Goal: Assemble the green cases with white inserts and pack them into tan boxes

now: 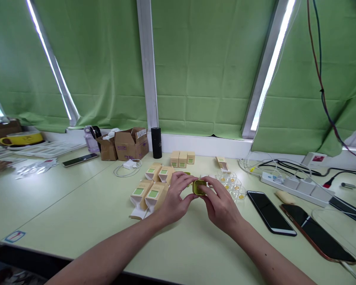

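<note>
Both my hands meet over the table around a small yellow-green square piece, like a shallow cup or lid (199, 187). My left hand (178, 194) pinches its left side between thumb and fingers. On the other side, my right hand (222, 202) grips its right edge, with a fingertip partly inside it. Left of my left hand stand several small cardboard boxes with green labels (139, 192), the front ones with flaps open. Small clear cups with yellow centres (236, 187) sit just behind my right hand. Something yellow-green (188, 173) is partly hidden behind my left fingers.
Three closed small boxes (182, 158) stand near the wall, by a black cylinder (156, 142) and an open carton (130, 144). One small box (222, 164) lies open further right. To my right are phones (271, 213), a power strip (296, 188) and cables. A white charger (129, 164) lies left.
</note>
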`<state>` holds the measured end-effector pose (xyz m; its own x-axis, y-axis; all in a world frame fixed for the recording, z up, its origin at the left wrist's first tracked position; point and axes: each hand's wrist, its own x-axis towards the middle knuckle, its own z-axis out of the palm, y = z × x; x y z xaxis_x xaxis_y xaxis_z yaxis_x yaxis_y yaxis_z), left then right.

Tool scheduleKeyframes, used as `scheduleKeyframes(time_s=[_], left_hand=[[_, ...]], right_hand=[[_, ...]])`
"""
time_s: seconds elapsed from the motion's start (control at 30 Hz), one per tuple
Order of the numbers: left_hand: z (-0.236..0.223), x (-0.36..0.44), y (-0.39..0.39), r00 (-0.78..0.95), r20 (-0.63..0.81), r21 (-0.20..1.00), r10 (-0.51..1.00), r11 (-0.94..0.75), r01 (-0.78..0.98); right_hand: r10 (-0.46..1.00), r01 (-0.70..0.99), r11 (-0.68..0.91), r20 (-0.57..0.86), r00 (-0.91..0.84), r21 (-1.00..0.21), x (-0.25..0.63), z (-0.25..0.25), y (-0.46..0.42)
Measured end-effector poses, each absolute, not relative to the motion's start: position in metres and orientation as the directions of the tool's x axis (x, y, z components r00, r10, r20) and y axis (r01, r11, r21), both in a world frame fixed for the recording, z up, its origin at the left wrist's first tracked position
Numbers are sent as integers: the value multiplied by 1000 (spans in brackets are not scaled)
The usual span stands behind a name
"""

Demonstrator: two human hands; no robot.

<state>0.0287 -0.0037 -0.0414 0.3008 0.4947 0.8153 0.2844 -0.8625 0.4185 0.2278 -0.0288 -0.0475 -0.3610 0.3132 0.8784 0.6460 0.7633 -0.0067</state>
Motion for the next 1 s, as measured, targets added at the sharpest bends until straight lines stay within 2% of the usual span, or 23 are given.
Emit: scheduleKeyframes(time_s=[0.63,1.0], left_hand=[[-42,29,-4,279,806,446,522,-846,292],[-43,29,-4,285,810,436,513,-851,292]], right_hand=[[311,633,774,875,-371,-7,226,-45,-30],[348,607,792,867,-357,-67,226,-48,-28]])
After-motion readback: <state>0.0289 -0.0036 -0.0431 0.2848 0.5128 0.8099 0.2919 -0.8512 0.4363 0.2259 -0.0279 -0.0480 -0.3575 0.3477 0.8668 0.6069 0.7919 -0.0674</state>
